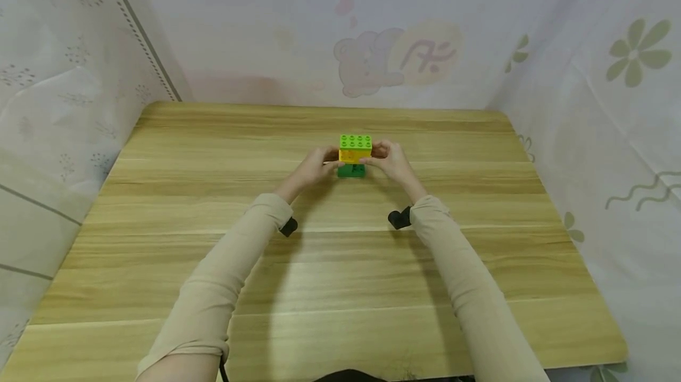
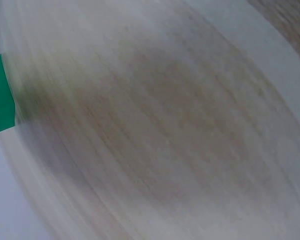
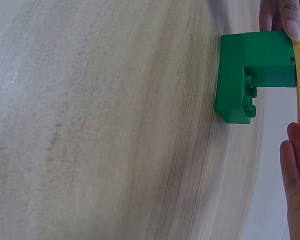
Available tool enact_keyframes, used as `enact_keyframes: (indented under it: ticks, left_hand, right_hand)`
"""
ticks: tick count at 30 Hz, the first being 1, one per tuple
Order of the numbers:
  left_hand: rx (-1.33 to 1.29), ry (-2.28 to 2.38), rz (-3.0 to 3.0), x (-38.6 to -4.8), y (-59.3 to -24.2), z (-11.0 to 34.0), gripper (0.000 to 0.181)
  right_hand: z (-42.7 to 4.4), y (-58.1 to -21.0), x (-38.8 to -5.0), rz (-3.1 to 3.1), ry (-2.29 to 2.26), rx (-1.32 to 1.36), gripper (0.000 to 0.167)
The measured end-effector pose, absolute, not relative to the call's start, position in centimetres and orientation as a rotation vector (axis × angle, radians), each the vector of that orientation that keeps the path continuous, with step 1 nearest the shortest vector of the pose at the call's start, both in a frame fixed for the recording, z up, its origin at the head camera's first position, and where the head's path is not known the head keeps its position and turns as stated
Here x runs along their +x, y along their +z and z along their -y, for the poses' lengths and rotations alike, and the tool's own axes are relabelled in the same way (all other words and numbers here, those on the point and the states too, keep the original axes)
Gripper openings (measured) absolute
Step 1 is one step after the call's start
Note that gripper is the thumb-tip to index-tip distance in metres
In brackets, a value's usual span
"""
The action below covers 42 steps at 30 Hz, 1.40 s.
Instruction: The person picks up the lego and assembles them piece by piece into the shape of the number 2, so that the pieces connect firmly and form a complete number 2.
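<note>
Toy building bricks stand stacked in the head view. At the base are dark green bricks [image 1: 351,171], which the right wrist view shows as a step: a flat green brick [image 3: 231,80] on the table and a green block [image 3: 270,57] above one end. Over them sit a yellow brick [image 1: 348,155] and a light green brick [image 1: 355,142] with studs on top. My left hand [image 1: 318,166] grips the yellow brick's left end, its thumb near the green block. My right hand [image 1: 392,161] pinches the right end. A green brick [image 2: 1,97] shows at the left wrist view's edge.
The wooden table [image 1: 340,275] has rounded corners and a far edge close behind the stack. Printed cloth [image 1: 255,33] hangs behind it and along both sides. A black wrist device [image 1: 400,217] sticks out from the right sleeve, another [image 1: 289,227] from the left.
</note>
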<state>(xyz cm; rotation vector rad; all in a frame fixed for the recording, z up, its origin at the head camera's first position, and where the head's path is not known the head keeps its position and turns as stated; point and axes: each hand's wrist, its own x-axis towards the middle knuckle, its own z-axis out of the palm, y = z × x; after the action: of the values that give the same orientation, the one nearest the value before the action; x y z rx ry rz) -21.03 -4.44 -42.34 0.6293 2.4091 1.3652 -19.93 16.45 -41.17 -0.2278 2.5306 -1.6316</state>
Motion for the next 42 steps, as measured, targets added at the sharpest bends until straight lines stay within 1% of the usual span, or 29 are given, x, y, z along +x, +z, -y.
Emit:
enact_keyframes:
  ticks: [23, 42]
  left_hand:
    - [0.637, 1.388, -2.411, -20.59, -42.13, 4.45, 0.041]
    - [0.594, 1.395, -2.406, -20.98, -42.62, 4.53, 0.043]
  right_hand:
    - [-16.49, -41.13, -19.86, -2.521, -1.623, -0.231, 0.038]
    - [-16.48, -41.32, -20.16, -2.490, -1.645, -0.205, 0.041]
